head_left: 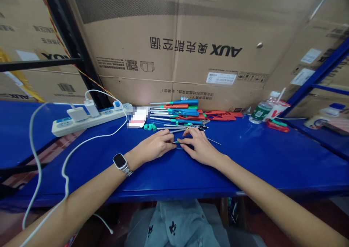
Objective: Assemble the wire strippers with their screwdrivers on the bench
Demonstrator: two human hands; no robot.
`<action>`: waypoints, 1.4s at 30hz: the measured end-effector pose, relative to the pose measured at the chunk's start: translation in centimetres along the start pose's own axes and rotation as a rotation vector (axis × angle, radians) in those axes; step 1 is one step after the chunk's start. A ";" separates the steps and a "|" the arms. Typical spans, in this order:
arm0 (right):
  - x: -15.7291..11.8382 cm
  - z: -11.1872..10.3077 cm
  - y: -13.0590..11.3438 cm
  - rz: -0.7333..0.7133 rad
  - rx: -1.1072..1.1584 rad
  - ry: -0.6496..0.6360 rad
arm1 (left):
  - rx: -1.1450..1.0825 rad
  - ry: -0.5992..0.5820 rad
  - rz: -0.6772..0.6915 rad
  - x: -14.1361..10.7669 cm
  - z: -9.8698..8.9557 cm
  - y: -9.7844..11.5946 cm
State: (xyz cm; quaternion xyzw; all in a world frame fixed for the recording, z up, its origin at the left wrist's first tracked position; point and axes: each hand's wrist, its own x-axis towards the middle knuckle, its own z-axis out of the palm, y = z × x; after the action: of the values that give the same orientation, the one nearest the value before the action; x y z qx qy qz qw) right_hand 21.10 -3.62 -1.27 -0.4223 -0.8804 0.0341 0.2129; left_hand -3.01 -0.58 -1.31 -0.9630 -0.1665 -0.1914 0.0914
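My left hand (160, 145), with a watch (120, 162) on its wrist, is closed in a pinch near the middle of the blue table. Facing it, my right hand (199, 147) is pinched too. Between the fingertips shows a thin metallic piece with a green end (177, 142); the fingers hide most of it. Just below lies a small blue strip (179, 148). Thin metal rods (174, 130) lie just beyond my hands, and one thin rod (214, 141) sticks out past my right hand. Small green plastic parts (150, 127) sit beyond my left hand.
Behind lies a pile of long-necked tools with blue and orange handles (188, 108), beside red plastic handle shells (223, 115). A power strip (92, 119) with white cables stands left. A water bottle (257, 112) is at right. A large carton (177, 28) backs the table.
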 end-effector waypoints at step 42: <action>-1.0 1.1 0.0 0.035 0.066 0.079 | -0.161 -0.045 -0.231 -1.0 -0.7 -0.8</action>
State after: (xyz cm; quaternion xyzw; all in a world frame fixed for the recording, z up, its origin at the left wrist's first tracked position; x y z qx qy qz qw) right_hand 21.25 -4.25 -2.66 -0.4314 -0.8622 0.0503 0.2609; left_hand -4.38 -0.30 -0.97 -0.9457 -0.2621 -0.1919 -0.0127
